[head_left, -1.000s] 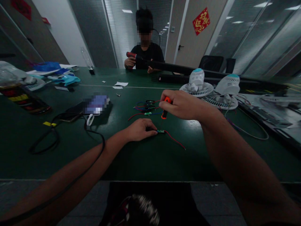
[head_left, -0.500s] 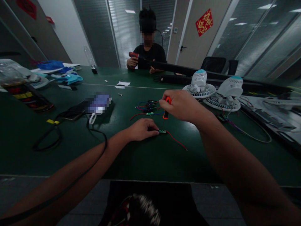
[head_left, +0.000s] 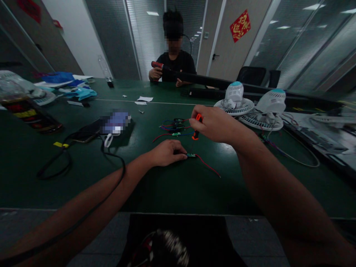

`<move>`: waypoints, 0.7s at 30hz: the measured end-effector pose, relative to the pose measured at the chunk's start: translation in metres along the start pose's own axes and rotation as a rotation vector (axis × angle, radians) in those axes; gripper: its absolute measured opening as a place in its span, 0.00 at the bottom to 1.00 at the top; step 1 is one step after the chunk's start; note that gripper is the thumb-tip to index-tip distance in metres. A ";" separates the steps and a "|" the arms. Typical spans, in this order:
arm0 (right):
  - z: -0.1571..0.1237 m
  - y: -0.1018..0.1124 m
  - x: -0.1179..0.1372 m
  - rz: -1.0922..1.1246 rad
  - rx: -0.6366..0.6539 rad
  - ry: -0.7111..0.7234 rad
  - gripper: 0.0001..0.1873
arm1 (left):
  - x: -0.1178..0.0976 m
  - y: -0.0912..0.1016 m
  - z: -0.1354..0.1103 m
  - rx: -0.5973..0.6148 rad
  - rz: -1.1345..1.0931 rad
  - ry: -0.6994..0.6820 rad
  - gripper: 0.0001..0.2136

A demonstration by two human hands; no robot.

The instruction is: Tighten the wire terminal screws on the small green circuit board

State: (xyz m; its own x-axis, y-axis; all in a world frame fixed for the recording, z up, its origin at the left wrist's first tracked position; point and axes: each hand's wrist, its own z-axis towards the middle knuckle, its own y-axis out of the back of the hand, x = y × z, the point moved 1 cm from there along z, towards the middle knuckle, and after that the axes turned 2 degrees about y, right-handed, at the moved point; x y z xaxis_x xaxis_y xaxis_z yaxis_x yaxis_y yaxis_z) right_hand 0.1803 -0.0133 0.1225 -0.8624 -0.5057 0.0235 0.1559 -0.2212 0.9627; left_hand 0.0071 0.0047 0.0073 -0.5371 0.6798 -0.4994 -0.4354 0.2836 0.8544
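A small green circuit board (head_left: pixel 191 155) lies on the dark green table, with a red wire (head_left: pixel 208 166) running off its right end. My left hand (head_left: pixel 168 152) pinches the board's left end between thumb and fingers. Above it, my right hand (head_left: pixel 209 121) is closed around an orange and black screwdriver (head_left: pixel 195 134). The screwdriver stands nearly upright, its thin shaft pointing down at the board; whether the tip touches cannot be made out. Just beyond lie a second green board (head_left: pixel 176 134) with wires and several dark wired pieces (head_left: pixel 178 124).
Two small white fans (head_left: pixel 235 98) lie at the right, near panels and wiring. A phone (head_left: pixel 115 122), a black cable (head_left: pixel 69 159) and a dark drink bottle (head_left: pixel 30 113) are at the left. Across the table a person (head_left: pixel 178 63) holds a red power drill (head_left: pixel 157 66).
The view has shifted very slightly. Both hands, the screwdriver and the board keep the same places relative to each other.
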 end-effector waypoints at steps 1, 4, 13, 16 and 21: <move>0.000 0.000 -0.001 0.001 0.001 0.001 0.15 | 0.000 0.000 0.000 0.000 0.001 0.003 0.10; 0.001 -0.001 -0.002 0.013 -0.002 -0.003 0.14 | 0.000 0.000 0.000 0.003 0.008 0.008 0.10; 0.001 0.002 -0.001 0.034 0.022 -0.012 0.15 | -0.002 0.001 0.000 0.014 0.007 0.025 0.10; 0.000 0.002 0.000 0.045 0.024 -0.013 0.15 | -0.003 0.001 0.000 0.013 0.009 0.029 0.10; 0.001 0.002 0.000 0.056 0.035 -0.028 0.15 | -0.002 0.001 0.000 0.001 0.016 0.025 0.10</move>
State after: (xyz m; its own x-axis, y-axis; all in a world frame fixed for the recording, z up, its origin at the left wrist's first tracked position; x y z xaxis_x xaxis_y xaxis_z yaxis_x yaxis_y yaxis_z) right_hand 0.1804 -0.0133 0.1245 -0.8662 -0.4926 0.0843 0.1874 -0.1637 0.9685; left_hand 0.0078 0.0039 0.0087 -0.5621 0.6669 -0.4892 -0.4259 0.2737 0.8624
